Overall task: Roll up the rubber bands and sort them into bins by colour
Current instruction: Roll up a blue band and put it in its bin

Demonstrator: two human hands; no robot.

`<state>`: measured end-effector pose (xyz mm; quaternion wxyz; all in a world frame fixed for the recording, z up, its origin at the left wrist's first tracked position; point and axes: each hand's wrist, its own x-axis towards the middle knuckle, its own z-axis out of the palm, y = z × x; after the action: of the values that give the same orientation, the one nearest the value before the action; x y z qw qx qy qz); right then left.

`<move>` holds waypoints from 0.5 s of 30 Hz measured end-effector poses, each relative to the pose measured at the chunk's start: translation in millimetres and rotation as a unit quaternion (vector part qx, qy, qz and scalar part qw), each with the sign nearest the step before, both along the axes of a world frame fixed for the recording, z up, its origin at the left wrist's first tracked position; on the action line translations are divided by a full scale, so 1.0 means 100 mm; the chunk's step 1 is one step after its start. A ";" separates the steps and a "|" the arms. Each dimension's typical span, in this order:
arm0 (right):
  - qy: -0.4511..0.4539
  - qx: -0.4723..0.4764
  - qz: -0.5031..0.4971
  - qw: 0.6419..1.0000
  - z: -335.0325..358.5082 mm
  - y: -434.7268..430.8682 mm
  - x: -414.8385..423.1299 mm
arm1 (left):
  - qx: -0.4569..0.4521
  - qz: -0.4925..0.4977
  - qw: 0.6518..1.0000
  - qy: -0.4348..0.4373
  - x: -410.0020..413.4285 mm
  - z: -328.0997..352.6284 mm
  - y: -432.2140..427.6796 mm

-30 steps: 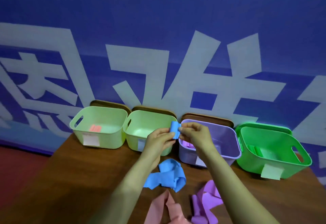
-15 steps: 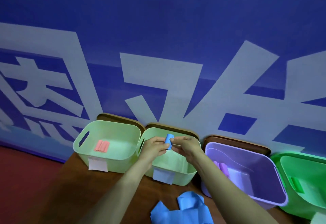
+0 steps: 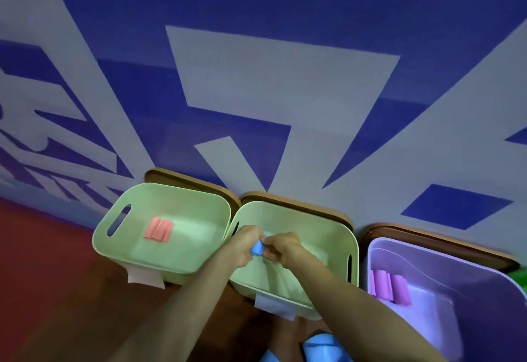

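Note:
Both hands hold a small rolled blue rubber band (image 3: 257,248) over the second pale green bin (image 3: 325,229). My left hand (image 3: 243,244) grips its left side and my right hand (image 3: 282,249) pinches its right side. The first pale green bin (image 3: 131,199) holds two pink rolls (image 3: 158,230). The purple bin (image 3: 445,259) to the right holds two purple rolls (image 3: 389,286). Loose blue bands (image 3: 319,350) lie on the wooden table at the bottom edge.
The bins stand in a row against a blue and grey wall. Paper labels hang on the bins' front walls, one (image 3: 145,277) on the first and one (image 3: 275,306) on the second. Brown lids (image 3: 196,182) lean behind the bins. A bright green bin edge (image 3: 520,279) shows at far right.
Both hands carried the blue roll forward from in front of the bins to over the second pale green bin. The view moved closer and left, hiding most loose bands.

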<state>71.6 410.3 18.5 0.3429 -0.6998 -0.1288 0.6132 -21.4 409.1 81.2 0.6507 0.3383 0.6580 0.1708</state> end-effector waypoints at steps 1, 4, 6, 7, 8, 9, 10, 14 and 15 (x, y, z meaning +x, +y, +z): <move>-0.009 -0.004 0.008 1.000 -0.04 0.03 -0.02 | 0.000 0.006 1.000 0.007 0.01 -0.02 0.02; -0.039 -0.009 0.023 0.999 -0.12 0.11 -0.06 | -0.005 0.005 1.000 0.023 0.02 -0.03 0.08; -0.049 -0.008 0.026 0.998 -0.16 0.13 -0.08 | -0.011 0.002 1.000 0.029 0.02 -0.03 0.09; -0.053 -0.007 0.027 0.998 -0.17 0.13 -0.09 | -0.013 0.002 1.000 0.028 0.03 -0.02 0.09; -0.060 -0.006 0.029 0.998 -0.19 0.13 -0.09 | -0.013 0.004 1.000 0.024 0.03 -0.02 0.09; -0.069 -0.004 0.032 0.997 -0.19 0.13 -0.10 | -0.015 0.007 1.000 0.019 0.04 -0.02 0.10; -0.077 -0.002 0.035 0.996 -0.19 0.13 -0.10 | -0.015 0.012 1.000 0.017 0.05 -0.02 0.10; -0.044 -0.008 0.054 0.998 -0.14 0.13 -0.05 | -0.021 0.025 0.999 0.022 0.05 -0.01 0.08; -0.023 -0.010 0.057 0.998 -0.13 0.12 -0.03 | -0.017 0.028 0.999 0.022 0.05 -0.02 0.07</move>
<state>68.9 422.6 5.9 0.2974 -0.7087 -0.1703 0.6167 -16.6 416.5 79.7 0.6367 0.3121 0.6842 0.1705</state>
